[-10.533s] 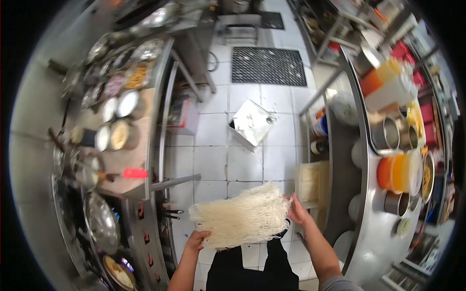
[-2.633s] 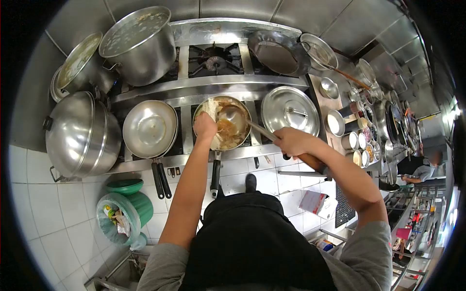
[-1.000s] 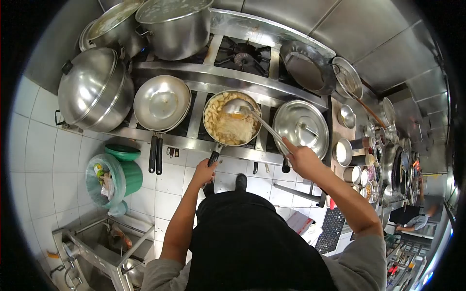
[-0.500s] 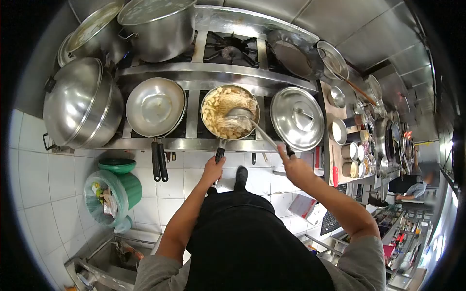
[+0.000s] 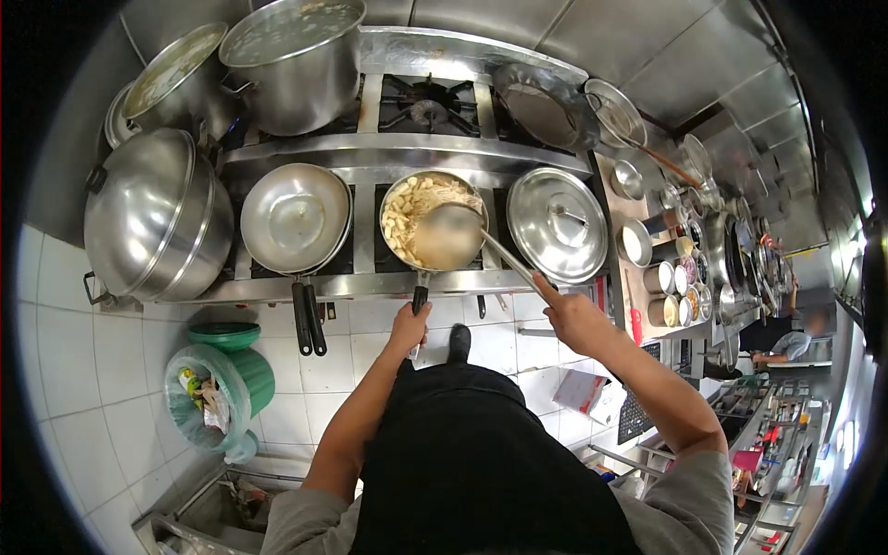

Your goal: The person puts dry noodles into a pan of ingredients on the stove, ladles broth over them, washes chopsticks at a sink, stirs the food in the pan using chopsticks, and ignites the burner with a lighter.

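My left hand (image 5: 409,330) is closed around the black handle of a frying pan (image 5: 421,294) on the front burner. Pale chunks (image 5: 400,219) and thin, stringy light-brown food (image 5: 442,190) lie in the pan. My right hand (image 5: 575,324) grips the long handle of a metal ladle (image 5: 507,254). The ladle's round bowl is low over the pan's right side, blurred, so I cannot tell what it holds. Just right of the pan sits a round metal lid (image 5: 558,222). To the left are stacked pans (image 5: 294,215) with two black handles pointing toward me.
Large pots (image 5: 296,83) stand at the back left, beside a domed steamer (image 5: 157,208). A dark wok (image 5: 546,106) rests at the back right. Seasoning containers (image 5: 659,277) line the right counter. A green bin (image 5: 254,375) is on the floor. Another person (image 5: 782,344) stands far right.
The ladle bowl has swung down and toward me in the pan, from over the stringy food to the lower right. The view has tipped slightly upward; both hands keep their grips.
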Demonstrator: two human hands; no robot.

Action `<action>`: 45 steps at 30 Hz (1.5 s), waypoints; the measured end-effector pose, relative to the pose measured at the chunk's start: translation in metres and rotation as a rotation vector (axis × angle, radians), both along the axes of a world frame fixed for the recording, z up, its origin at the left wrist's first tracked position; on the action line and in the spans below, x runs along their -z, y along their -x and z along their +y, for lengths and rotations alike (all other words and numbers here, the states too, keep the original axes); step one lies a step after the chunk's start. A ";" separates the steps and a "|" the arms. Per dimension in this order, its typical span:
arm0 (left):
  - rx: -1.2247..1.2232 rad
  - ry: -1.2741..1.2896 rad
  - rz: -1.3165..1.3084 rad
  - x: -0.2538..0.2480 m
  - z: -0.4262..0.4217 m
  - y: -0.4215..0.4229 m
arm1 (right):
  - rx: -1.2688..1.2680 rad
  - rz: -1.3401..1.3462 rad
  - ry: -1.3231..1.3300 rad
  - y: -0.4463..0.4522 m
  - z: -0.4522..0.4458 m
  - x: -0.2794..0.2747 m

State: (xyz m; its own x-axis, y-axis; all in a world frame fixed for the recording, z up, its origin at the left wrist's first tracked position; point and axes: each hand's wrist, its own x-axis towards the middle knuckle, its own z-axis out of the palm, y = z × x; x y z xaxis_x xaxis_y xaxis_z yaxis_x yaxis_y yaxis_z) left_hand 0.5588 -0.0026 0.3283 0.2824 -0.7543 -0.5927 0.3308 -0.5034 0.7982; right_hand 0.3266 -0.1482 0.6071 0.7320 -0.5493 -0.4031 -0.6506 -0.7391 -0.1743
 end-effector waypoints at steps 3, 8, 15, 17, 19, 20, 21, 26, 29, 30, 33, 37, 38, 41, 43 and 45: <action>-0.009 -0.003 -0.005 -0.005 0.001 0.002 | -0.035 0.096 0.030 0.012 -0.002 0.039; 0.006 0.005 -0.007 -0.003 0.004 0.001 | -0.061 0.190 0.107 -0.006 0.015 0.058; 0.030 0.001 -0.063 -0.005 -0.001 -0.002 | 0.032 0.036 0.015 -0.009 0.001 0.046; 0.024 -0.009 -0.044 -0.001 -0.001 -0.001 | 0.069 -0.057 0.038 -0.007 -0.004 0.046; 0.012 -0.007 -0.002 -0.005 -0.001 -0.001 | 0.100 -0.100 0.077 -0.016 -0.012 0.046; 0.008 -0.009 0.017 -0.006 0.000 -0.001 | 0.087 -0.075 0.079 -0.018 -0.018 0.058; 0.002 -0.009 0.013 -0.007 0.001 0.000 | 0.072 -0.052 0.081 -0.021 -0.027 0.077; -0.003 -0.022 -0.004 -0.011 0.000 0.001 | 0.103 0.144 0.058 -0.047 -0.021 0.117; -0.006 -0.049 -0.014 -0.013 0.000 0.001 | 0.109 0.092 0.039 -0.049 -0.026 0.091; -0.001 -0.042 -0.028 -0.011 -0.001 0.000 | 0.098 0.063 0.037 -0.047 -0.031 0.085; 0.001 -0.040 -0.044 -0.007 0.000 0.000 | 0.088 0.006 0.043 -0.035 -0.030 0.059; -0.003 -0.052 -0.062 -0.012 0.001 0.003 | 0.060 -0.057 0.103 -0.021 -0.035 0.095; -0.002 -0.053 -0.078 -0.013 0.000 0.002 | 0.092 0.003 0.091 -0.021 -0.035 0.107; 0.035 -0.048 -0.029 -0.009 -0.001 0.000 | 0.156 0.107 0.067 -0.028 -0.026 0.138; 0.029 -0.055 -0.016 -0.010 -0.002 0.000 | 0.147 -0.007 0.041 -0.027 -0.033 0.130; 0.023 -0.047 0.013 -0.010 -0.002 -0.003 | 0.158 -0.061 0.021 -0.025 -0.032 0.107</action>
